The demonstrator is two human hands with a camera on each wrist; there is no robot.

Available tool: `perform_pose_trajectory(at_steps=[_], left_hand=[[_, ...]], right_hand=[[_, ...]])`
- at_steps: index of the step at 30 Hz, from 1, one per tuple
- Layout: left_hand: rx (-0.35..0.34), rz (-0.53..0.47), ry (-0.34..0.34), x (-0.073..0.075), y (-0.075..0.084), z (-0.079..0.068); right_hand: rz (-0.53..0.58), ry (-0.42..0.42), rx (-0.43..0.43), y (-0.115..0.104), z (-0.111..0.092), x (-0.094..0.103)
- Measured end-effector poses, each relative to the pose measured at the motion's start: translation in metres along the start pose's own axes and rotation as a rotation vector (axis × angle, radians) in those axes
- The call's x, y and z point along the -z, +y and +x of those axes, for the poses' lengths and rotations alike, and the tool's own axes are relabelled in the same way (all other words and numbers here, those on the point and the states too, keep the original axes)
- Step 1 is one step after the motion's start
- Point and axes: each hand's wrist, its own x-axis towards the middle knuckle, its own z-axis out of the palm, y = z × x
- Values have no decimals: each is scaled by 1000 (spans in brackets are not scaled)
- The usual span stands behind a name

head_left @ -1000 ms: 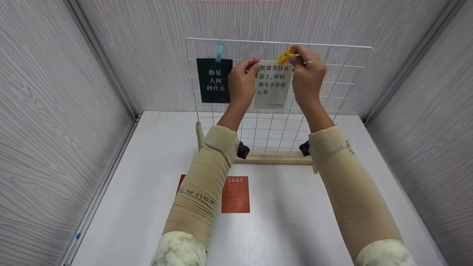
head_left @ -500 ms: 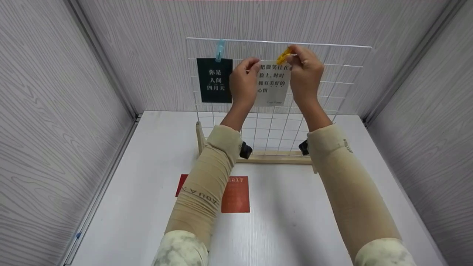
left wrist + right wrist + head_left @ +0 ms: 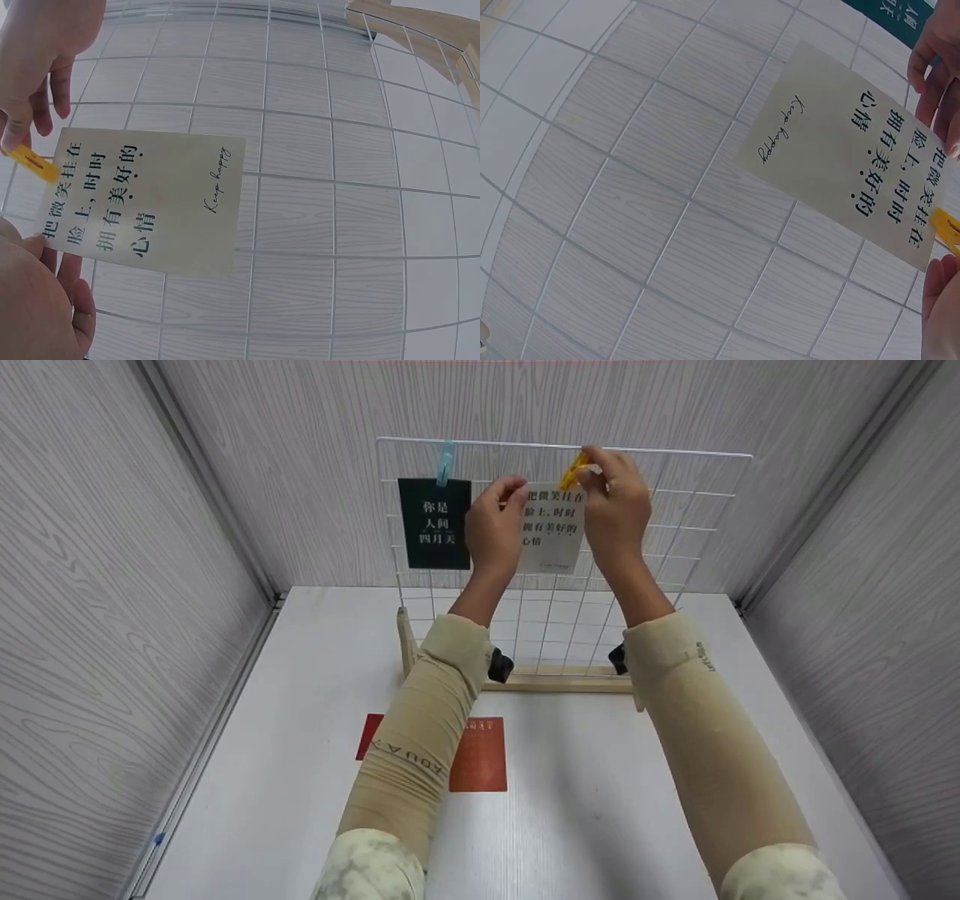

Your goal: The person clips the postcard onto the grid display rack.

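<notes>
A cream card [image 3: 551, 536] with dark printed lettering hangs in front of the white wire grid [image 3: 555, 622]. My left hand [image 3: 495, 525] pinches its upper left corner between thumb and fingers. With thumb and fingertips, my right hand [image 3: 619, 506] pinches a yellow clip [image 3: 573, 472] at the card's top edge, near the right corner. The clip's tip overlaps the card's front in the left wrist view, where the clip [image 3: 34, 163] and the whole printed face of the card [image 3: 184, 195] show. Left of my left hand, a dark green card [image 3: 435, 525] hangs from a light blue clip [image 3: 445, 463].
The grid stands in a wooden base [image 3: 559, 684] on a white table [image 3: 600, 810]. A red card [image 3: 480, 757] lies on the table, with another red piece [image 3: 369, 735] partly hidden under my left forearm. Wood-grain panels [image 3: 825, 585] rise at the back and sides.
My right hand and the yellow clip have shifted slightly left, and the clip has tipped more upright. The cream card has moved slightly up and left. My left hand stays at its corner.
</notes>
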Motion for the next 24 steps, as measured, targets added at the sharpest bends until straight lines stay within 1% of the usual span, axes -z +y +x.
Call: perform_pose_trajectory(at_steps=[3,10,15,17,20,24], left_hand=[[2,0,1,0,0,1],[12,22,6,-1,1,2],[19,30,6,-2,1,3],[22,31,6,-2,1,3],[22,34,2,-2,1,4],[19,34,-3,-3,0,4]], right_hand=[[-12,-6,-5,-2,2,1],[-5,-13,32,-5,5,1],[-96,-34,32,-3,4,0],[-137,-42,46,-3,4,-1],[-157,-44,65,-4,4,-1],[-155,-37,84,-4,4,-1]])
